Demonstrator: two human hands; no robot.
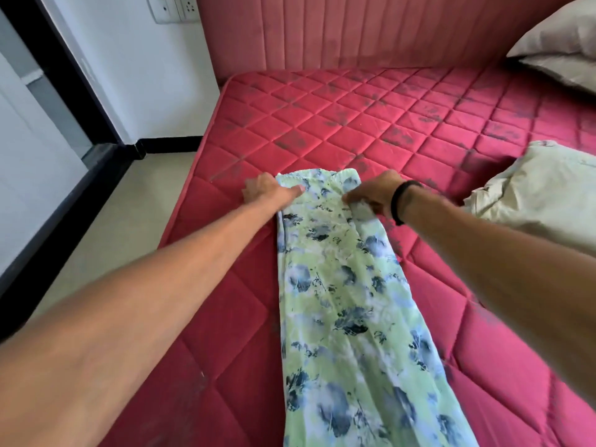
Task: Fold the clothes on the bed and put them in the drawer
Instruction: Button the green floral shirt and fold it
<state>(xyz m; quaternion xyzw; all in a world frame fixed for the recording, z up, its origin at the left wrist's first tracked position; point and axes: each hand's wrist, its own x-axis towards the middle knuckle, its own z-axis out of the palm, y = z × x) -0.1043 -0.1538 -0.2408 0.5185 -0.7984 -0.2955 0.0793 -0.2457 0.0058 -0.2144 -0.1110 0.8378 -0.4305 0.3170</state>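
The folding step is in hand: a floral garment [348, 301] lies in a long narrow strip on the red bed [371, 124], with the left hand [267, 193] gripping its far left edge and the right hand [374, 196] pinching a fold of cloth at its far right edge. The next move likely calls for drawing that far end back toward the near end to halve the length. The left fingers are tucked out of sight, the garment's near end is cut off, and no drawer shows.

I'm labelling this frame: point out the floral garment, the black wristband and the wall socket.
floral garment [342, 285]: head view, middle of the cloth.
black wristband [400, 201]: head view, band's outer face.
wall socket [171, 8]: head view, plate's front.
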